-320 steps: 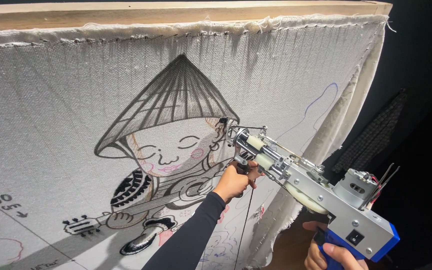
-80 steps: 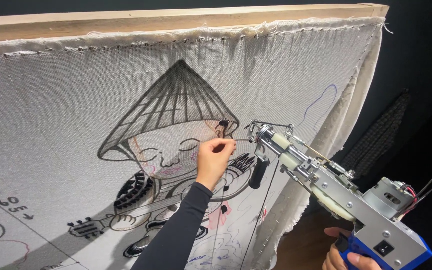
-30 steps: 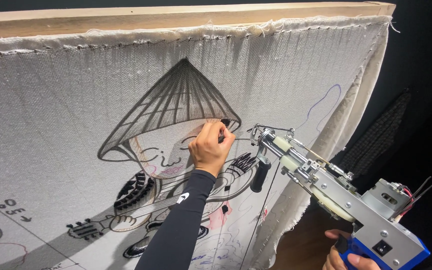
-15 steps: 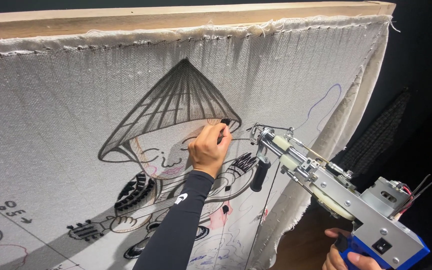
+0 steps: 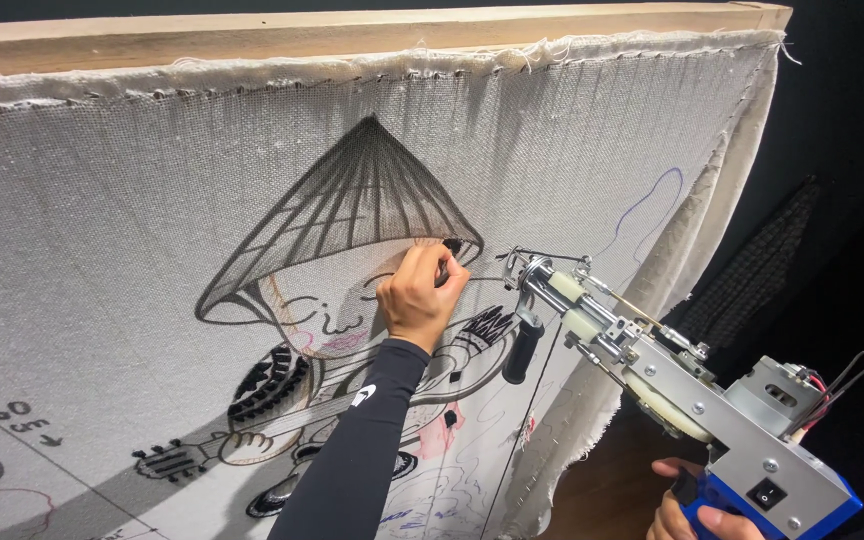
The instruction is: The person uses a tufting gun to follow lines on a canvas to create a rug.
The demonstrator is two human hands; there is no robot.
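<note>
Your left hand (image 5: 420, 297) is pressed against the stretched cloth (image 5: 132, 200), fingers curled shut around a small dark marker-like tool (image 5: 445, 262) whose tip meets the fabric at the lower right brim of the drawn conical hat (image 5: 352, 215). The cloth is a pale, coarse open weave, pulled taut and fastened along a wooden frame bar (image 5: 352, 35) at the top, its frayed edge showing along that bar and its loose right side hanging in folds. On it you see a black line drawing of a cartoon figure (image 5: 322, 350): a wide ribbed hat shaded with radiating strokes, a round face with closed eyes and pink cheeks beneath, a patterned dark collar, and a guitar-like instrument (image 5: 212, 450) across the body, with fainter pink and blue lines lower down. Your right hand (image 5: 697, 505), at the bottom right corner, grips the blue handle of a tufting gun (image 5: 672, 375), a silver metal body with a black front grip hanging down; its needle end sits just beside your left hand, close to the cloth, though you cannot tell whether it touches.
</note>
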